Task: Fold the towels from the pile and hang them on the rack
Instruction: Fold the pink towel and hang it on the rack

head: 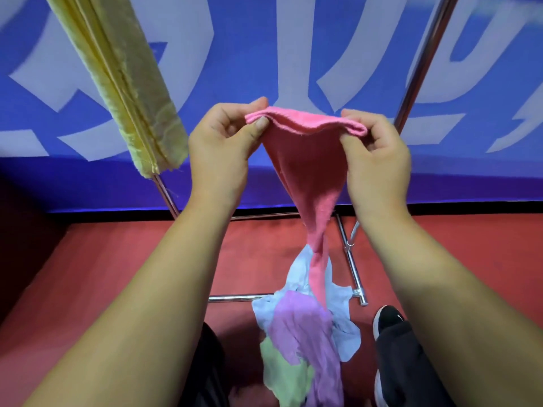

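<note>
Raised left hand (219,148) and right hand (379,154) pinch pink towel (305,160) above pile (299,333).

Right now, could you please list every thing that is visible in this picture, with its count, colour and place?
rack: one, chrome, in front of the person
floor: red, below
banner: one, blue with white shapes, behind the rack
yellow towel: one, yellow, hung folded on the rack, upper left
pink towel: one, pink, held up, hanging toward the pile
light blue towel, purple towel, green towel: one each, piled on the floor
shoe: one, black, right of the pile
hands: left hand and right hand pinch the pink towel's top edge
</note>
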Demonstrator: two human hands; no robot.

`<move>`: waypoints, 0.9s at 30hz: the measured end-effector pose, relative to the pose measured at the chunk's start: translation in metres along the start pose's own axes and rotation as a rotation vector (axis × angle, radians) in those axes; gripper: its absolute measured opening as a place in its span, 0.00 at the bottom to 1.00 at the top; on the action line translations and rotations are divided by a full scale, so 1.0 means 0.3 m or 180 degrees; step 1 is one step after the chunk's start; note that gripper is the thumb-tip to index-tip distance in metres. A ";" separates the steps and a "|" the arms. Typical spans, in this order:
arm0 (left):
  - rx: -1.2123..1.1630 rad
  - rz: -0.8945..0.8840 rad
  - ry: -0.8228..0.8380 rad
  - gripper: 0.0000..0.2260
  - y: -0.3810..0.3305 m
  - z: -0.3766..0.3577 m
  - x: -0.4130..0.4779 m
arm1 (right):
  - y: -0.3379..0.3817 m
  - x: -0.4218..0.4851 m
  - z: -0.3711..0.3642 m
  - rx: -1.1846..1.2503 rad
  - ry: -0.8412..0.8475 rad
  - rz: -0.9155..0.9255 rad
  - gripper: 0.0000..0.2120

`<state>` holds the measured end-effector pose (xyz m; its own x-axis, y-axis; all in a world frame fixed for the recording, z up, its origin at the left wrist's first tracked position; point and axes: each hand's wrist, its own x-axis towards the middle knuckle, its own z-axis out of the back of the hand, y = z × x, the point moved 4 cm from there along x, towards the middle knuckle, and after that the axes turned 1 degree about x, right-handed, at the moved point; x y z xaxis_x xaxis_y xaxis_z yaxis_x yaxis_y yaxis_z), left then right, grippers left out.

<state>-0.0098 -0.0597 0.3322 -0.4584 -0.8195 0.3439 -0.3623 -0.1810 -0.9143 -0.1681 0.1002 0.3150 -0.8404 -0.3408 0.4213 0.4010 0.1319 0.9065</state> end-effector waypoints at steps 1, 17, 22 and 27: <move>0.0024 -0.0015 -0.0029 0.06 -0.007 0.004 -0.003 | 0.006 0.002 0.005 -0.0014 -0.0054 -0.0004 0.08; 0.0610 -0.0264 -0.0053 0.05 -0.052 0.040 -0.021 | 0.104 0.009 0.041 -0.0071 -0.0090 0.0272 0.04; 0.0614 -0.0034 0.0074 0.03 -0.061 0.020 -0.036 | 0.123 0.004 0.047 -0.0133 -0.0096 0.0428 0.07; 0.0675 -0.0022 0.0054 0.02 -0.052 0.012 -0.037 | 0.124 0.006 0.050 -0.0064 -0.0096 0.0424 0.10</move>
<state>0.0039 -0.0497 0.3420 -0.4707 -0.8089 0.3522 -0.1873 -0.2985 -0.9358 -0.1601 0.1184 0.3499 -0.7897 -0.2935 0.5388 0.5167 0.1554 0.8420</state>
